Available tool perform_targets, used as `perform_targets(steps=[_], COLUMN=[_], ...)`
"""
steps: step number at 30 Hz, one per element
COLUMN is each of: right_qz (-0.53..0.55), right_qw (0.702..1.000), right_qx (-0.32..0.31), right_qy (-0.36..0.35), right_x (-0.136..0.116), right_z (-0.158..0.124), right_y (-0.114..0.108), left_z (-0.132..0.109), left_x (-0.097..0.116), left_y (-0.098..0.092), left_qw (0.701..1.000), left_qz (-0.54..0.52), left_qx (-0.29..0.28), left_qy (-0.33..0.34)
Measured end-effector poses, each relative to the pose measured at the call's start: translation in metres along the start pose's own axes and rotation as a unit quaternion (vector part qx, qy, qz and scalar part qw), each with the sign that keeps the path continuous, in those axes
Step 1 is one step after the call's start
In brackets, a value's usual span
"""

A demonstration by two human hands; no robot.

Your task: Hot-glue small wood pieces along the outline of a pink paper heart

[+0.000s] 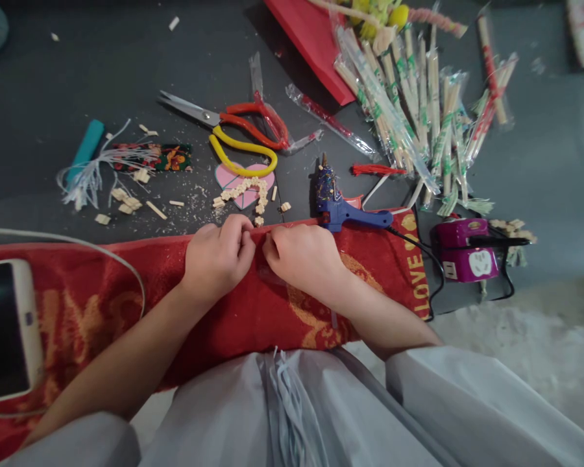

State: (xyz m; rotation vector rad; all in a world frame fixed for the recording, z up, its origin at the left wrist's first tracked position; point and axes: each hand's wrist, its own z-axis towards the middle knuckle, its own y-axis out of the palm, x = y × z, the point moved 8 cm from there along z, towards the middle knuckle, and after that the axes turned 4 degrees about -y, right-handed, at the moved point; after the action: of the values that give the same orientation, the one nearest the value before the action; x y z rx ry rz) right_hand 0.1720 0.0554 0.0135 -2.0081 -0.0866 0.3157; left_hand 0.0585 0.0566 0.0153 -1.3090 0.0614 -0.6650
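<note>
My left hand (220,251) is closed over the red towel (243,311), fingers curled in a pinch. Just to its right, my right hand (299,254) is closed too, its thumb side facing the left one with a small gap between. Whatever either hand pinches is hidden by the fingers. Beyond them, a curved chain of small wooden pieces (261,189) lies partly over a pink paper heart (226,175). A blue glue gun (355,215) rests beside my right hand, nozzle pointing away. Yellow-and-orange-handled scissors (224,120) lie open farther back.
Plastic-wrapped chopsticks (418,110) are heaped at the back right, near a red sheet (316,52). A purple power socket block (467,250) with black cords sits right. At left are a phone (10,331), a white cable (78,240), a teal stick (85,152) and wood scraps (126,200).
</note>
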Motion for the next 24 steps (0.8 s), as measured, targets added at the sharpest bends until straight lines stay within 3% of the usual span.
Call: perform_targets(steps=[24], right_qz=[-0.006], right_qw=[1.000], right_qx=[0.001], right_qy=[-0.004], right_x=[-0.0019], right_z=[-0.0009], right_y=[-0.0001], left_z=[0.0001], left_x=[-0.0017], left_y=[-0.0007], left_qw=[1.000], left_qz=[-0.013], left_qx=[0.015], left_qy=[-0.006])
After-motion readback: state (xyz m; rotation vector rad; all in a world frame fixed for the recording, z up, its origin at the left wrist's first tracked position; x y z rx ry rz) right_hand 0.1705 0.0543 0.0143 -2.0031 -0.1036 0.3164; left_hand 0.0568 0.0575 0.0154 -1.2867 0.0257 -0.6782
